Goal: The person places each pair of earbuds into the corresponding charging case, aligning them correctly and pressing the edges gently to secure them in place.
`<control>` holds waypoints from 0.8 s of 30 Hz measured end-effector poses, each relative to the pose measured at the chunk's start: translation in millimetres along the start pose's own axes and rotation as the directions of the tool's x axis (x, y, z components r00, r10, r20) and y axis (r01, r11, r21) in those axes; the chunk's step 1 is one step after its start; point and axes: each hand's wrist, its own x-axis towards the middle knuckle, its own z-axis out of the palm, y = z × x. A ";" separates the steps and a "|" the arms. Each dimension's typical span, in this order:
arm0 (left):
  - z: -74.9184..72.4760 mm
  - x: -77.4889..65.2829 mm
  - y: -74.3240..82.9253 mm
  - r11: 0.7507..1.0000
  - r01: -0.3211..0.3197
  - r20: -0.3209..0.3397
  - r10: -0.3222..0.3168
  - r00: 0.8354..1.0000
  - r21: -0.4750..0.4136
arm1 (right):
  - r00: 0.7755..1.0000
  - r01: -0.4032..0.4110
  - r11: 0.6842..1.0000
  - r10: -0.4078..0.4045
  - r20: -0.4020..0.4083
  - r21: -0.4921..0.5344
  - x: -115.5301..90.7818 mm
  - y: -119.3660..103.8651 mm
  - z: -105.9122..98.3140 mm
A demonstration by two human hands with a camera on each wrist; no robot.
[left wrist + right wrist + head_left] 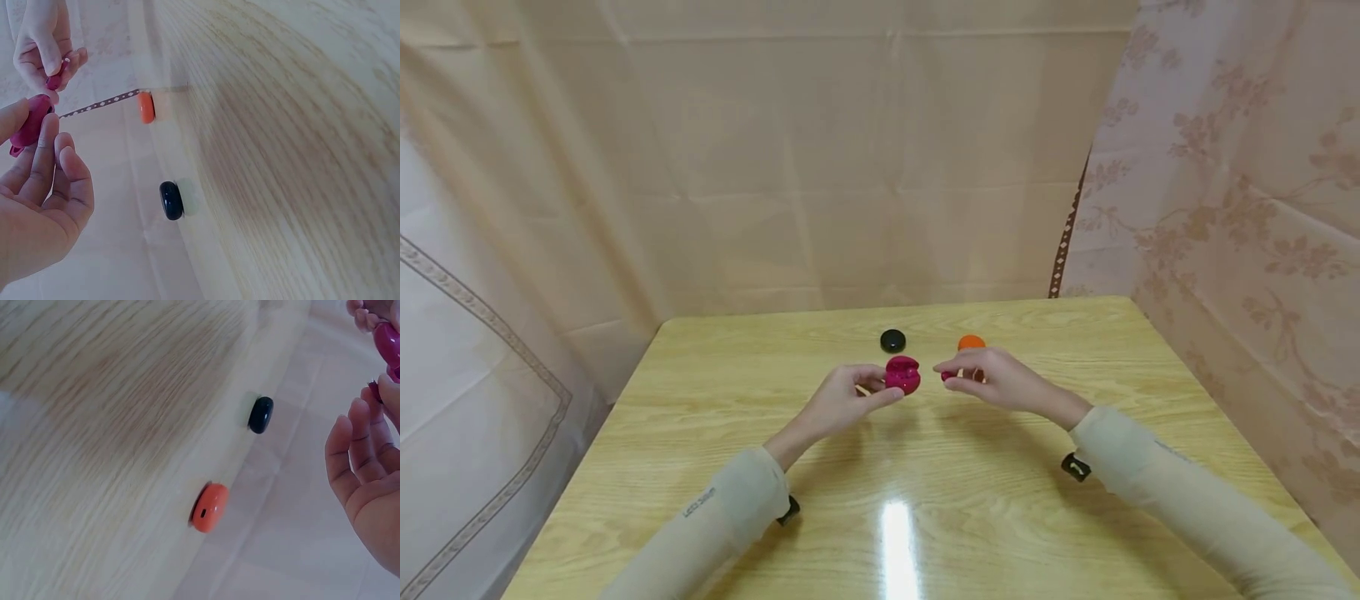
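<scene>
My left hand [842, 400] holds a small round magenta earbud case [902, 377] above the table, its lid raised and the inside facing me. Thumb and fingers pinch the case [31, 125] at its side in the left wrist view. A short gap to the right, my right hand [992, 379] pinches a magenta earbud [948, 376] between thumb and fingertips. In the left wrist view this earbud [55, 80] shows a pale tip. Part of it is covered by the fingers in the right wrist view.
A round black case [892, 340] lies on the wooden table [737, 375] beyond the left hand. An orange case [972, 342] lies behind the right hand, partly covered by it in the head view. Curtains [850, 167] hang along the table's far edge and sides.
</scene>
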 end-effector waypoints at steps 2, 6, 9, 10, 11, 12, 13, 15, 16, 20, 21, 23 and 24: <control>-0.7 0.3 0.1 1.000 0.003 -0.002 -0.003 1.000 -0.006 | 0.999 -0.030 0.999 0.030 -0.012 0.037 0.9 -0.6 0.3; -1.2 2.1 0.1 1.000 0.001 0.000 -0.001 1.000 -0.004 | 0.994 -0.098 0.990 0.103 -0.044 0.104 4.4 -4.0 1.0; -0.6 3.3 -0.3 1.000 -0.007 0.007 0.007 1.000 -0.008 | 0.983 -0.158 0.976 0.170 -0.069 0.151 6.1 -6.6 2.0; -0.4 3.5 -0.6 1.000 -0.008 0.009 0.008 1.000 -0.011 | 0.978 -0.178 0.970 0.193 -0.076 0.168 6.2 -7.6 2.5; 0.0 3.6 -1.0 1.000 -0.009 0.013 0.009 1.000 -0.018 | 0.974 -0.196 0.962 0.214 -0.081 0.189 6.0 -8.6 3.0; 0.4 3.6 -1.4 1.000 -0.009 0.016 0.009 1.000 -0.024 | 0.969 -0.211 0.955 0.232 -0.084 0.209 5.6 -9.4 3.7; 0.8 3.4 -1.8 1.000 -0.008 0.018 0.008 1.000 -0.027 | 0.964 -0.226 0.947 0.251 -0.087 0.227 5.1 -10.0 4.4; 1.9 3.0 -2.9 1.000 -0.007 0.021 0.008 1.000 -0.031 | 0.956 -0.252 0.935 0.281 -0.087 0.250 4.3 -13.1 4.5; 2.4 2.8 -3.4 0.999 -0.007 0.021 0.007 1.000 -0.032 | 0.953 -0.260 0.930 0.290 -0.084 0.260 3.8 -13.3 4.7; 3.8 2.7 -4.3 1.000 -0.010 0.017 0.011 1.000 -0.023 | 0.946 -0.287 0.917 0.317 -0.067 0.277 3.2 -14.8 2.6; 4.0 2.9 -4.0 1.000 -0.012 0.015 0.013 1.000 -0.020 | 0.946 -0.287 0.915 0.317 -0.064 0.284 3.0 -12.9 2.3; 4.3 3.5 -3.7 1.000 -0.015 0.011 0.015 1.000 -0.012 | 0.946 -0.291 0.911 0.320 -0.057 0.291 3.8 -14.1 0.7; 4.3 3.5 -3.3 1.000 -0.016 0.009 0.016 1.000 -0.010 | 0.946 -0.291 0.911 0.320 -0.054 0.293 4.0 -14.6 -0.3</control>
